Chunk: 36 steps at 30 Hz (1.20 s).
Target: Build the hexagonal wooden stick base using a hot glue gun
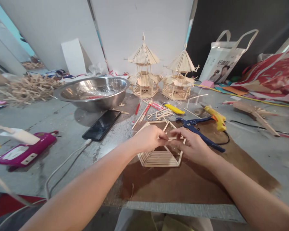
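A flat hexagonal frame of thin wooden sticks (159, 158) lies on a brown board (183, 183) in front of me. My left hand (148, 138) and my right hand (192, 146) meet above it. Both pinch the same thin wooden stick (171, 138), held level over the frame's middle. Part of the frame is hidden under the hands.
Blue pliers (197, 128) and a yellow glue gun (215, 117) lie right of the frame. Loose sticks, a yellow knife (174, 109), a phone (101, 125) and a steel bowl (91, 91) sit behind. Two stick pagodas (144, 70) (180, 75) stand at the back. A pink device (24, 150) lies left.
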### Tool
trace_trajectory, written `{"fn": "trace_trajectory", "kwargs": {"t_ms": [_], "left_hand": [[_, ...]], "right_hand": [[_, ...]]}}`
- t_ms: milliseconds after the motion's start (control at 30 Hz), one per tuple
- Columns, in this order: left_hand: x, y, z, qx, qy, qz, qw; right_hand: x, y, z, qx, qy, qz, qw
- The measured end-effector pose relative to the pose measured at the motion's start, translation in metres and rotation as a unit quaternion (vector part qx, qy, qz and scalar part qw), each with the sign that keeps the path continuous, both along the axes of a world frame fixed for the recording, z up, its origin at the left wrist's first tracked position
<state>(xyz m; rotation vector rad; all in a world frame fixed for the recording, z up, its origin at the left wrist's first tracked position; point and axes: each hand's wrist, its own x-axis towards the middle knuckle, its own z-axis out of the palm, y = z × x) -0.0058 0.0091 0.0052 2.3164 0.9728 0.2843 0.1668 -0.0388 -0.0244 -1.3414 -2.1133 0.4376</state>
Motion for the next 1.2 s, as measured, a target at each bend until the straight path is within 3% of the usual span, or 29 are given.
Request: {"fn": "trace_trajectory", "kwargs": {"t_ms": [100, 267, 600, 733, 933, 1000, 1100, 1200], "left_hand": [[-0.003, 0.002, 0.0, -0.029, 0.004, 0.023, 0.999], [-0.005, 0.006, -0.006, -0.067, 0.018, 0.033, 0.997], [-0.003, 0.007, -0.01, -0.046, 0.031, 0.02, 0.998], [-0.002, 0.007, -0.014, 0.002, 0.035, -0.008, 0.999], [-0.002, 0.008, -0.018, 0.002, 0.069, -0.001, 0.998], [-0.002, 0.008, -0.018, 0.001, 0.073, -0.002, 0.997], [-0.002, 0.007, -0.017, 0.011, 0.079, -0.012, 0.997], [-0.002, 0.006, -0.015, 0.0, 0.096, -0.005, 0.995]], "right_hand": [[0.005, 0.004, -0.004, 0.026, -0.112, 0.043, 0.992], [0.008, 0.001, -0.003, -0.023, -0.207, 0.085, 0.974], [0.014, -0.002, 0.006, -0.113, -0.169, 0.139, 0.969], [0.015, -0.002, 0.007, -0.127, -0.152, 0.159, 0.967], [0.015, 0.0, 0.009, -0.121, -0.138, 0.176, 0.967], [0.016, 0.0, 0.01, -0.117, -0.098, 0.173, 0.973], [0.017, 0.0, 0.013, -0.149, 0.052, 0.139, 0.978], [0.019, -0.003, 0.014, -0.209, 0.26, 0.086, 0.939]]}}
